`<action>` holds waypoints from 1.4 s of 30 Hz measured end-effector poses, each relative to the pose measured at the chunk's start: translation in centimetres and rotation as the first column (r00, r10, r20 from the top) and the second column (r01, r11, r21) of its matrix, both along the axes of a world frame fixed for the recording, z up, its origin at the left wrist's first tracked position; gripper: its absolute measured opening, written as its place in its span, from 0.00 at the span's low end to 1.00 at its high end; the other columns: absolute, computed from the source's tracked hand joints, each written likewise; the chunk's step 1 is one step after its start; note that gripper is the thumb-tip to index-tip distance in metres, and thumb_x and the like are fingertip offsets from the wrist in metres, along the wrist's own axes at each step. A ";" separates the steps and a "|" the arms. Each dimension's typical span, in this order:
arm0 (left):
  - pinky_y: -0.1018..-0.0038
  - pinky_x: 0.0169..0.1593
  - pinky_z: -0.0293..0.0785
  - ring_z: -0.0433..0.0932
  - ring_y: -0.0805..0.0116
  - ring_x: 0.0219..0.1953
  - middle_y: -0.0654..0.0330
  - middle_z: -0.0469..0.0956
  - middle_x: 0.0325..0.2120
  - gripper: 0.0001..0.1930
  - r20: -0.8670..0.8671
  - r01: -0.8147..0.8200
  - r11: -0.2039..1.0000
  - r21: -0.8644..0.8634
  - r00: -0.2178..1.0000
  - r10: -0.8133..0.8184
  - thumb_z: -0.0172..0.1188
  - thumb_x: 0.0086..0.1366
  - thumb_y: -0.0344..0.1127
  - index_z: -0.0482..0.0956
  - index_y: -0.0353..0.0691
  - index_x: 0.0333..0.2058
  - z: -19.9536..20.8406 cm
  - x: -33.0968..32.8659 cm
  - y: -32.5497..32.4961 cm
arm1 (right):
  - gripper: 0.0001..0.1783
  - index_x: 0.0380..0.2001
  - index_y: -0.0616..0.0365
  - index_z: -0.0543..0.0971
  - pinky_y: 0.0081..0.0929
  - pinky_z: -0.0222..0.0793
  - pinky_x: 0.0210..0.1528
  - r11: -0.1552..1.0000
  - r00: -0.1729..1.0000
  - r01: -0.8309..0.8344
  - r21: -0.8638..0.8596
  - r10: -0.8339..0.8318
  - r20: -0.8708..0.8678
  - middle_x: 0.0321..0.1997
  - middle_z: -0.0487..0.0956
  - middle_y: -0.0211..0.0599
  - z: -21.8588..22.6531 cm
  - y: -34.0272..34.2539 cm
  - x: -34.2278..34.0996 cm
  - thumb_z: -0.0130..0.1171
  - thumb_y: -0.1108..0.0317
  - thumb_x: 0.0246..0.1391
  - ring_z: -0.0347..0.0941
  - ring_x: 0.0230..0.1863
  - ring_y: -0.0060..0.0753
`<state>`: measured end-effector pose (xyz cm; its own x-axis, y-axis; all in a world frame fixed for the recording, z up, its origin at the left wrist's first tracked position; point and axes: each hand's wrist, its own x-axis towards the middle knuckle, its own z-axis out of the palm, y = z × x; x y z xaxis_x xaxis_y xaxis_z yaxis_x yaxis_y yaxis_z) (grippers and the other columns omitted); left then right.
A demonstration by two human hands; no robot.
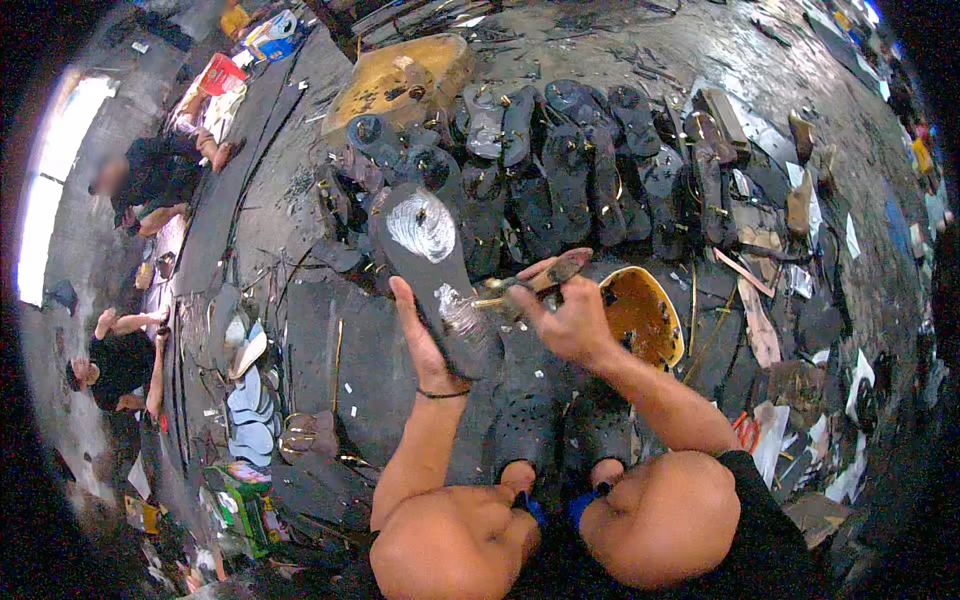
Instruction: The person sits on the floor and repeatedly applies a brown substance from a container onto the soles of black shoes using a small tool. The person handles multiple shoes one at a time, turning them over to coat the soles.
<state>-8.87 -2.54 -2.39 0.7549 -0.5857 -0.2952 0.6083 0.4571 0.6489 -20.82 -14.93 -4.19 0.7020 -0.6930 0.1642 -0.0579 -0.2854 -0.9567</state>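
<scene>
My left hand (422, 338) grips a black sandal sole (428, 262) from below and holds it tilted up, its flat side toward me. A whitish glue patch shines near the sole's top and another near its lower end. My right hand (568, 318) holds a brush (528, 284) whose tip touches the sole's lower end. A yellow bowl of brown glue (640, 316) sits on the floor just right of that hand. My knees and two black clogs (560, 430) show at the bottom.
Many dark sandals (560, 170) lie in rows on the floor beyond my hands. A yellowish slab (400, 80) rests at the back. Pale soles (250, 400) are stacked at left. Two other people sit at far left (150, 180). Scraps litter the right side.
</scene>
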 end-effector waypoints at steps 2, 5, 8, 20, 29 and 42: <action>0.69 0.44 0.79 0.80 0.64 0.39 0.59 0.79 0.44 0.35 -0.051 0.083 0.996 -0.033 0.995 -0.085 0.50 0.66 0.67 0.73 0.38 0.53 -1.1 0.7 1.1 | 0.11 0.37 0.60 0.80 0.31 0.75 0.41 0.973 0.999 0.046 0.226 -0.046 -0.004 0.32 0.83 0.31 -0.2 -1.5 0.6 0.67 0.66 0.54 0.78 0.35 0.25; 0.69 0.48 0.78 0.81 0.61 0.43 0.50 0.79 0.47 0.48 -0.224 0.334 0.932 -0.143 0.906 -0.360 0.46 0.63 0.74 0.70 0.24 0.53 -1.2 -0.1 1.1 | 0.11 0.39 0.60 0.80 0.27 0.75 0.40 0.926 0.964 -0.238 0.293 0.189 0.187 0.33 0.82 0.31 2.3 2.2 0.3 0.66 0.68 0.55 0.78 0.36 0.23; 0.69 0.48 0.78 0.80 0.62 0.43 0.49 0.78 0.48 0.51 -0.306 0.335 0.936 -0.111 0.884 -0.353 0.45 0.60 0.77 0.71 0.24 0.52 -1.5 -0.6 1.1 | 0.10 0.38 0.60 0.80 0.27 0.73 0.44 0.898 0.935 -0.330 0.291 0.269 0.230 0.35 0.82 0.32 4.7 3.4 -0.2 0.67 0.68 0.55 0.77 0.39 0.24; 0.66 0.46 0.79 0.81 0.63 0.42 0.60 0.81 0.41 0.32 -0.134 0.319 0.915 -0.248 0.924 -0.358 0.51 0.66 0.66 0.75 0.41 0.52 -5.0 1.3 2.0 | 0.12 0.36 0.61 0.80 0.30 0.73 0.45 0.983 0.998 -0.037 0.181 0.044 -0.037 0.36 0.83 0.35 0.5 -0.2 -1.6 0.67 0.65 0.53 0.78 0.40 0.26; 0.63 0.44 0.80 0.81 0.60 0.40 0.50 0.81 0.43 0.41 -0.117 0.396 0.917 0.044 0.914 -0.389 0.43 0.65 0.72 0.75 0.36 0.52 -8.0 1.6 -8.7 | 0.11 0.41 0.64 0.80 0.24 0.72 0.43 0.938 0.986 0.157 0.310 -0.131 -0.102 0.37 0.82 0.32 -0.5 -4.2 -9.5 0.63 0.68 0.59 0.76 0.37 0.23; 0.68 0.50 0.77 0.78 0.69 0.49 0.60 0.80 0.47 0.17 0.226 -0.007 0.745 0.667 0.955 -0.193 0.58 0.70 0.44 0.77 0.39 0.51 -15.5 -9.3 18.1 | 0.15 0.40 0.60 0.81 0.42 0.68 0.50 0.840 0.624 -0.166 -0.516 -0.316 -0.715 0.41 0.81 0.43 -9.5 -4.5 -15.4 0.64 0.60 0.56 0.76 0.45 0.46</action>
<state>-18.21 15.59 -17.89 0.8128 -0.3932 -0.4299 0.3849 -0.1915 0.9029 -36.24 -19.45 -13.71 0.6782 -0.7318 -0.0668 -0.7196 -0.6429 -0.2625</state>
